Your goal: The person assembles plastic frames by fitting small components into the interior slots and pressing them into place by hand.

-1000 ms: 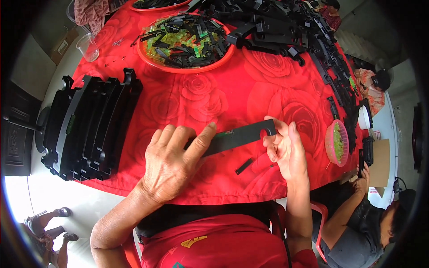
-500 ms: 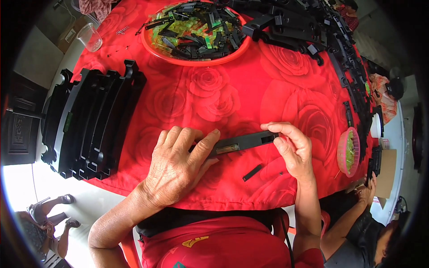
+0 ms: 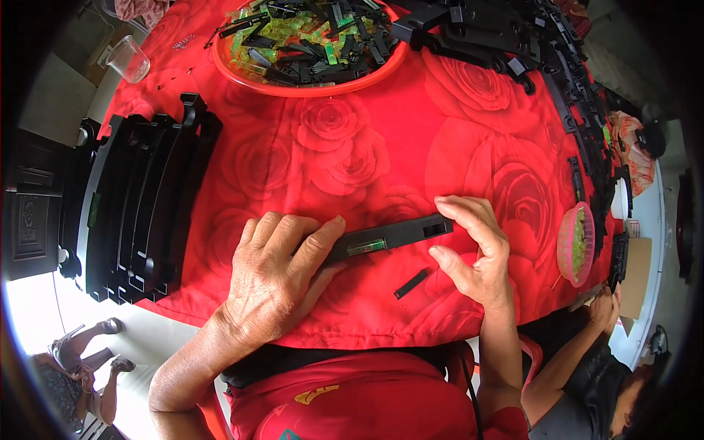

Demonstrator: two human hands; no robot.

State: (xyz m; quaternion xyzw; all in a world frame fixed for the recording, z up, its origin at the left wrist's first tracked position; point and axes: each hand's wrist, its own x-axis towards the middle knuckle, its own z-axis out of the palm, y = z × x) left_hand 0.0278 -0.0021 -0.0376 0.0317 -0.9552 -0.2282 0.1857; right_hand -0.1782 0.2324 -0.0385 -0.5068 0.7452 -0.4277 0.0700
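Long black plastic bar [image 3: 392, 236], flat on the red rose-print surface [image 3: 381, 139], small green insert set in its middle, rectangular slot near its right end. Left hand [image 3: 275, 275] pressed flat over the bar's left end, fingers together. Right hand [image 3: 477, 253] pinches the right end, fingertips on top, thumb below. Small black strip [image 3: 411, 284] lies loose just below the bar.

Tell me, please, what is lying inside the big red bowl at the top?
The red bowl holds a heap of black plastic strips and translucent green pieces. Its bottom is covered.
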